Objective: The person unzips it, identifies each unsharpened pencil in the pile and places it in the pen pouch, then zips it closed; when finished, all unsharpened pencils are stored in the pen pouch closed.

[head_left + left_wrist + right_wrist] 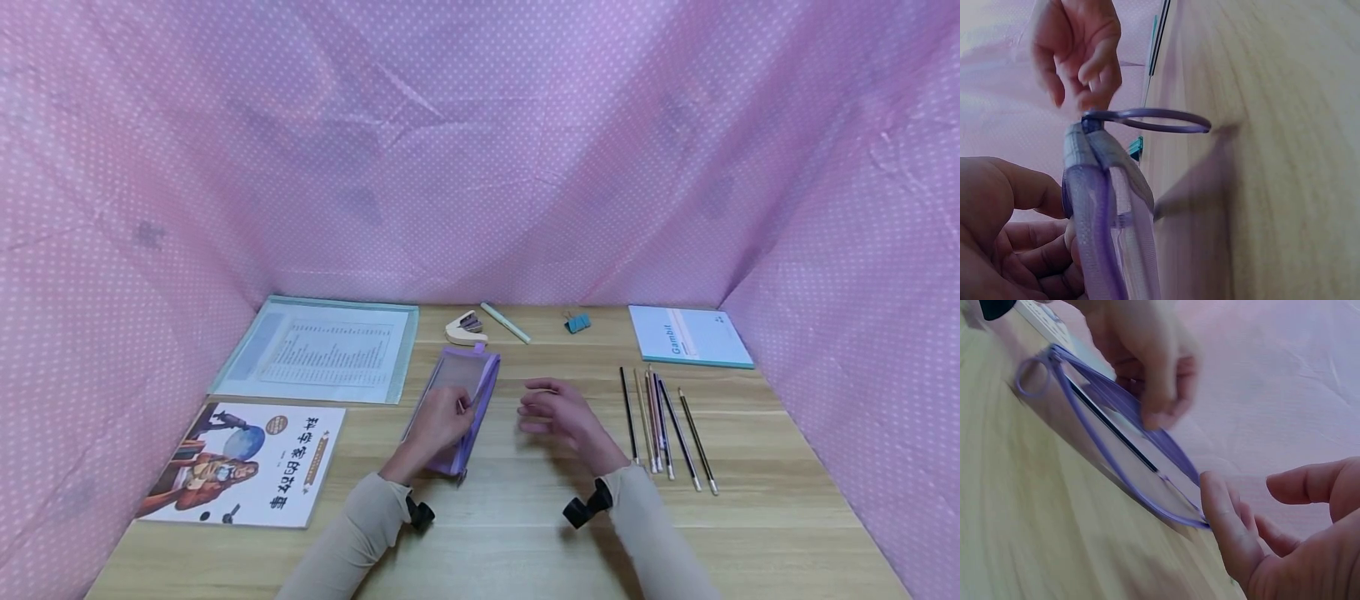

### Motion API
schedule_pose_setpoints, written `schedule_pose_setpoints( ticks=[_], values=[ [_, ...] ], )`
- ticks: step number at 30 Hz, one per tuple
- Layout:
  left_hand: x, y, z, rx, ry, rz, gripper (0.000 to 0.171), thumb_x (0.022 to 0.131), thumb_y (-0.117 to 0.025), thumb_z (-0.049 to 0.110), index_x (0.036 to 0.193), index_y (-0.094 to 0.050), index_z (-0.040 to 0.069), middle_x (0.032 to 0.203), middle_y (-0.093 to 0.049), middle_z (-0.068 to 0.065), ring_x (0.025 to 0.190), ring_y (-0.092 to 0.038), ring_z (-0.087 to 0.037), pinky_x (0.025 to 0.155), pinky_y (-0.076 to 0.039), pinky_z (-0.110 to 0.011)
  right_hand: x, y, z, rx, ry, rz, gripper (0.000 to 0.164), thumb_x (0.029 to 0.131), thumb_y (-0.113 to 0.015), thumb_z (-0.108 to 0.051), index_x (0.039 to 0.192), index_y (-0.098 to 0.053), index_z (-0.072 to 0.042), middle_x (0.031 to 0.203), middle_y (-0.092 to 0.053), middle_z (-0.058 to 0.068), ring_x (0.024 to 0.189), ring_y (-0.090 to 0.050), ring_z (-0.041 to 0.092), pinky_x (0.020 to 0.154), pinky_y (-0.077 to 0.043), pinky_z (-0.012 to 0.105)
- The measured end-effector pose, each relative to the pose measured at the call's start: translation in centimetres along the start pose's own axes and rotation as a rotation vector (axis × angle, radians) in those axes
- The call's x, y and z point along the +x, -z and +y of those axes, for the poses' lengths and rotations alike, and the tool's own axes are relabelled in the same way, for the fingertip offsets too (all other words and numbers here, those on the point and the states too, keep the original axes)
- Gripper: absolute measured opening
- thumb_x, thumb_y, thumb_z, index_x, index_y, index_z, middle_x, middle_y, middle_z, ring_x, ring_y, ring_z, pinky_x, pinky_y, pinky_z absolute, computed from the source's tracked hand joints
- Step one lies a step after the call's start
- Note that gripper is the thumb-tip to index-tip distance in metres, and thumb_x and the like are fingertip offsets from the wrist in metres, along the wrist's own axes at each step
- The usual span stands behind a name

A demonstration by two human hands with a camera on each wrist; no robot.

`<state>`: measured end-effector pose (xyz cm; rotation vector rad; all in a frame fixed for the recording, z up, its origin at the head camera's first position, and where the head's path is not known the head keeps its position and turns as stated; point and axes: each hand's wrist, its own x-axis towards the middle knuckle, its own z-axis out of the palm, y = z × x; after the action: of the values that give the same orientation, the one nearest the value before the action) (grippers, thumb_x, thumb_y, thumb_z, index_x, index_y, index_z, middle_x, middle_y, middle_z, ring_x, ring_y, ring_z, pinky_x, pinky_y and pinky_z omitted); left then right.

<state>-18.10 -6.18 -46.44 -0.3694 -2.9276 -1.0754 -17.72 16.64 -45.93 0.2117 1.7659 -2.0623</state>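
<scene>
A purple zippered mesh pencil pouch (485, 402) lies on the table in front of me. My left hand (441, 419) pinches its upper edge between thumb and fingers. In the right wrist view the pouch mouth gapes, and a dark pencil (1113, 428) shows inside. A ring-shaped zipper pull (1166, 120) sticks out from one end. To the right of the pouch, my right hand (561, 412) hovers with loosely bent, spread fingers and holds nothing. Several pencils (660, 425) lie side by side on the table beyond the right hand.
At the left are a picture book (247, 467) and a clear document folder (322, 350). A cream stapler-like item (465, 329), a pale green pen (506, 323) and a teal binder clip (577, 322) lie at the back. A light-blue notebook (690, 335) is at the back right.
</scene>
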Motion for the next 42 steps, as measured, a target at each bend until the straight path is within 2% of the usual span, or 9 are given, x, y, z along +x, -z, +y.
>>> schedule_pose_setpoints(
  ticks=[5,11,15,18,21,25,32,42],
  values=[
    [0.0,0.0,0.0,0.004,0.000,0.004,0.008,0.082,-0.067,0.006,0.074,-0.068,0.007,0.064,-0.066,-0.003,0.053,-0.053,-0.009,0.046,-0.042,-0.021,-1.0,2.2,-0.7,0.016,0.016,0.012,0.054,0.100,-0.053,-0.009,0.147,-0.032,0.006,0.107,-0.062,0.003,0.093,-0.067,0.012,0.088,-0.061,0.036],
    [0.0,0.0,-0.1,-0.011,0.005,0.003,0.007,0.082,-0.066,0.006,0.075,-0.068,0.007,0.064,-0.066,-0.004,0.053,-0.054,-0.010,0.045,-0.042,-0.022,-2.2,4.9,-1.4,0.049,0.040,0.031,0.049,0.101,-0.051,-0.008,0.144,-0.034,0.005,0.102,-0.064,-0.001,0.091,-0.069,0.010,0.089,-0.060,0.037],
    [-0.1,0.0,-0.1,-0.020,0.009,-0.004,0.007,0.082,-0.066,0.006,0.076,-0.069,0.006,0.065,-0.067,-0.005,0.052,-0.054,-0.010,0.044,-0.043,-0.021,-2.9,6.7,-1.7,0.057,0.062,0.021,0.035,0.101,-0.051,-0.008,0.135,-0.044,-0.002,0.100,-0.066,-0.003,0.091,-0.069,0.008,0.089,-0.060,0.036],
    [0.0,0.0,-0.1,-0.019,0.002,-0.005,0.007,0.082,-0.066,0.005,0.076,-0.069,0.006,0.065,-0.067,-0.005,0.052,-0.054,-0.010,0.044,-0.042,-0.021,-3.5,8.0,-1.9,0.070,0.084,0.010,0.021,0.102,-0.051,-0.009,0.123,-0.052,-0.011,0.098,-0.068,-0.005,0.091,-0.070,0.008,0.088,-0.061,0.036],
    [0.0,0.0,-0.1,-0.026,0.005,-0.016,0.007,0.083,-0.066,0.006,0.076,-0.069,0.006,0.065,-0.066,-0.004,0.052,-0.054,-0.010,0.044,-0.043,-0.021,-4.0,9.4,-2.0,0.079,0.100,0.009,0.016,0.102,-0.052,-0.010,0.115,-0.057,-0.017,0.098,-0.067,-0.005,0.091,-0.070,0.009,0.088,-0.061,0.036],
    [0.0,-0.1,-0.1,-0.034,0.021,-0.033,0.007,0.084,-0.066,0.007,0.078,-0.069,0.006,0.066,-0.066,-0.003,0.052,-0.054,-0.009,0.044,-0.043,-0.021,-4.5,11.5,-1.9,0.053,0.124,0.025,0.016,0.101,-0.054,-0.011,0.113,-0.059,-0.021,0.100,-0.066,-0.005,0.093,-0.070,0.009,0.088,-0.061,0.034],
    [0.0,-0.2,-0.1,-0.023,0.009,-0.024,0.007,0.084,-0.066,0.007,0.077,-0.069,0.006,0.065,-0.065,-0.003,0.051,-0.053,-0.009,0.044,-0.043,-0.021,-5.3,14.9,-1.5,0.009,0.177,0.054,0.020,0.102,-0.052,-0.010,0.109,-0.061,-0.026,0.098,-0.068,-0.011,0.093,-0.070,0.008,0.085,-0.061,0.030],
    [0.0,-0.2,-0.1,-0.036,0.026,-0.030,0.008,0.084,-0.066,0.006,0.077,-0.068,0.006,0.066,-0.065,-0.003,0.052,-0.054,-0.009,0.044,-0.043,-0.021,-6.4,18.3,-1.0,0.036,0.193,0.101,0.019,0.102,-0.052,-0.008,0.108,-0.063,-0.023,0.095,-0.071,-0.008,0.090,-0.071,0.009,0.081,-0.061,0.028]
  ],
)
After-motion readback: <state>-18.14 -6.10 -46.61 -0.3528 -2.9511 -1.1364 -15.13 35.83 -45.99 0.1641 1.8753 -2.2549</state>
